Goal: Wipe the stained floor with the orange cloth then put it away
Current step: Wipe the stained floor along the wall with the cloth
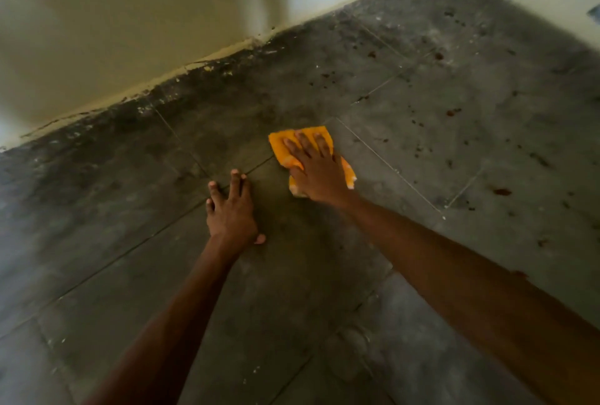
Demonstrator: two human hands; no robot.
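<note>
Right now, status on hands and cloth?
Right hand flat on orange cloth, pressed to grey tiled floor. Left hand flat on floor. Dark spots beyond cloth.

The dark grey tiled floor [422, 151] lies open right of the folded orange cloth [279, 141], bearing only flat brown stains [449, 112]. The cream painted wall [130, 31] closes the floor's far edge. The left hand [232, 209], flat on the tiles (fingers spread), blocks the cloth's near-left side.
</note>
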